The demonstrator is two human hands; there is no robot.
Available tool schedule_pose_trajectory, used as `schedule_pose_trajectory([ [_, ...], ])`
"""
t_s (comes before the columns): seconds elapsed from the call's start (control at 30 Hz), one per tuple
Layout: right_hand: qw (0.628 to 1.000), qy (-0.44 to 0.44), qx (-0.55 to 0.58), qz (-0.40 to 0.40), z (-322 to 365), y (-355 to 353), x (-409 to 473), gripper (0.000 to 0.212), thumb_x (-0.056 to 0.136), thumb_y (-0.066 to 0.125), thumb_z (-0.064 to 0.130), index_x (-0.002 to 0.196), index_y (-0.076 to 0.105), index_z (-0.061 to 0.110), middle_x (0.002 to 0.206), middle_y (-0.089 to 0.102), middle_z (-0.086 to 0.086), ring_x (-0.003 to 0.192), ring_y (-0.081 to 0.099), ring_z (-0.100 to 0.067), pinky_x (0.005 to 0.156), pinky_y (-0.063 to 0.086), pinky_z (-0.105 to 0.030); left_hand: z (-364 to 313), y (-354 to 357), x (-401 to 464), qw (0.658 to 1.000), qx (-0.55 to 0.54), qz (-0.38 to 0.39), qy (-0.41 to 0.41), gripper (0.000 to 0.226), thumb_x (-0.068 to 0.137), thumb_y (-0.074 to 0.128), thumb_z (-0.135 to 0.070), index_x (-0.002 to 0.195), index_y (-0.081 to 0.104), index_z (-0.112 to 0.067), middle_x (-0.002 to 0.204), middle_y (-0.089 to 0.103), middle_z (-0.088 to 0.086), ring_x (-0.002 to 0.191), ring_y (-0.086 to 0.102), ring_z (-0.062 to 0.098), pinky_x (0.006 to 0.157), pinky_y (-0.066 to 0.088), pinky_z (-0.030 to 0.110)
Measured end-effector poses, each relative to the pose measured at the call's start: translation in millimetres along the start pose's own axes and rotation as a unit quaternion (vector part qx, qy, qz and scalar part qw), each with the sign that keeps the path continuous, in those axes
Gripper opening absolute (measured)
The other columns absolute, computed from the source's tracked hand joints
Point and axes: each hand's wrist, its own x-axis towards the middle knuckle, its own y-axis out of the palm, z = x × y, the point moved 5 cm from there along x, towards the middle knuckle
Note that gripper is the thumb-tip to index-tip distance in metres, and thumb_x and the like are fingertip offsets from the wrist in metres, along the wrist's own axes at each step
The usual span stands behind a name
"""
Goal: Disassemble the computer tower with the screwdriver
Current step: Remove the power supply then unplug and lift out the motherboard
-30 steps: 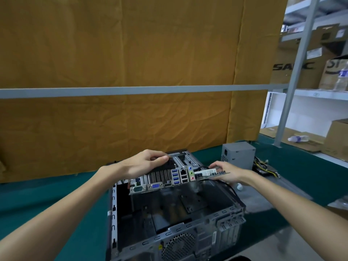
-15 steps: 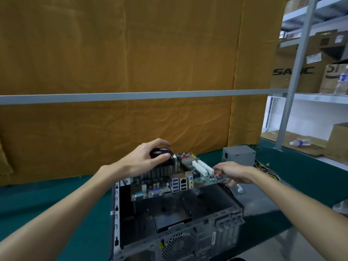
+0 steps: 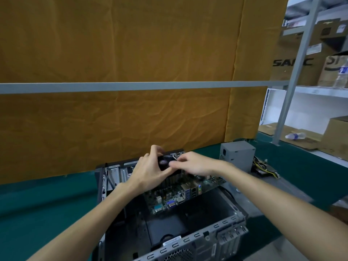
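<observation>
Motherboard [image 3: 180, 193] tilts above open tower [image 3: 188, 232], left hand [image 3: 150, 172] and right hand [image 3: 194, 163] gripping its black cooler [image 3: 165, 162].

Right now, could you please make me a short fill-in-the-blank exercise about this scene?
1. Both hands hold the green motherboard above the open ____ computer case.
2. The left hand grips the black ____ on the board.
3. The grey power supply box stands on the ____ table.

Missing words: metal; fan; green
</observation>
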Motion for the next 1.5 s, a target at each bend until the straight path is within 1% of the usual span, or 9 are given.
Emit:
schedule_pose_trajectory([
  [0.23,0.991,0.045,-0.104,-0.066,27.4,25.7,2.3,0.059,0.070,0.055,0.086,0.083,0.065,0.029,0.079,0.066,0.006,0.067,0.061,-0.015,0.052,0.037,-0.031,15.1,-14.5,-3.6,0.986,-0.027,0.161,0.014,0.126,0.063,0.090,-0.049,0.154,0.004,-0.041,0.144,0.045,-0.008,0.127,0.050,0.009,0.103,0.044,0.027],
  [0.4,0.964,0.108,-0.228,-0.079,50.4,43.6,11.5,0.098,0.074,0.059,0.080,0.146,0.049,0.014,0.155,0.039,-0.015,0.132,0.048,-0.035,0.096,0.045,-0.043,58.1,-45.0,-27.1,0.978,-0.071,0.190,-0.052,0.079,0.079,0.071,-0.031,0.144,0.028,-0.048,0.143,0.048,-0.015,0.136,0.043,0.006,0.101,0.039,0.028],
  [0.67,0.973,0.089,-0.155,-0.143,49.1,21.0,-4.1,0.067,0.053,0.077,0.070,0.088,0.057,0.017,0.085,0.059,0.006,0.074,0.056,-0.018,0.057,0.041,-0.033,84.7,-63.0,-35.7,0.979,-0.166,-0.064,-0.103,0.027,0.107,0.042,-0.017,0.116,0.066,-0.025,0.111,0.067,-0.010,0.103,0.061,0.012,0.086,0.046,0.027],
  [0.83,0.995,0.045,-0.075,-0.054,36.0,-21.5,1.5,0.055,0.056,0.091,0.041,0.101,0.067,0.019,0.095,0.070,0.002,0.089,0.066,-0.020,0.071,0.055,-0.034,68.8,-56.3,-17.0,0.980,-0.164,-0.078,-0.081,0.027,0.108,0.042,-0.021,0.114,0.068,-0.020,0.116,0.068,-0.007,0.112,0.060,0.005,0.094,0.046,0.024],
  [0.97,0.995,0.051,-0.070,0.052,10.3,-47.5,12.9,0.093,0.066,0.090,0.013,0.148,0.048,0.024,0.147,0.048,0.003,0.134,0.046,-0.021,0.103,0.047,-0.034,53.1,-23.1,0.2,0.993,-0.100,-0.018,-0.061,0.026,0.107,0.044,-0.025,0.120,0.067,-0.021,0.122,0.065,-0.003,0.117,0.058,0.013,0.098,0.047,0.033],
  [1.13,0.990,0.045,-0.059,0.117,-15.0,-47.0,22.8,0.097,0.071,0.080,-0.009,0.150,0.044,0.032,0.151,0.045,0.000,0.134,0.046,-0.026,0.101,0.052,-0.037,48.4,10.9,9.8,0.995,-0.068,0.050,-0.058,0.034,0.107,0.044,-0.033,0.135,0.060,-0.021,0.138,0.059,-0.004,0.129,0.052,0.016,0.108,0.043,0.039],
  [1.23,0.993,0.059,0.046,0.096,-22.1,-48.5,12.0,0.096,0.079,0.083,0.013,0.158,0.030,0.028,0.161,0.033,-0.001,0.141,0.039,-0.022,0.114,0.040,-0.043,53.7,19.2,8.6,0.995,-0.069,0.038,-0.058,0.034,0.108,0.042,-0.028,0.136,0.059,-0.022,0.140,0.057,-0.006,0.132,0.050,0.014,0.109,0.042,0.038],
  [1.37,0.978,0.177,-0.082,-0.076,-15.2,-27.6,0.3,0.126,0.068,0.071,0.080,0.158,0.020,0.009,0.149,0.046,-0.003,0.131,0.050,-0.026,0.091,0.045,-0.036,56.8,18.7,8.0,0.991,-0.114,0.006,-0.064,0.036,0.109,0.037,-0.018,0.136,0.060,-0.025,0.135,0.061,-0.012,0.129,0.052,0.007,0.103,0.044,0.028],
  [1.5,0.944,0.160,-0.189,-0.219,-3.8,-0.3,6.6,0.080,0.077,0.063,0.069,0.126,0.049,0.008,0.123,0.062,-0.007,0.098,0.056,-0.028,0.074,0.041,-0.038,55.4,15.4,4.6,0.990,-0.126,-0.012,-0.065,0.032,0.109,0.038,-0.022,0.131,0.061,-0.028,0.127,0.065,-0.016,0.121,0.058,0.006,0.098,0.050,0.033],
])
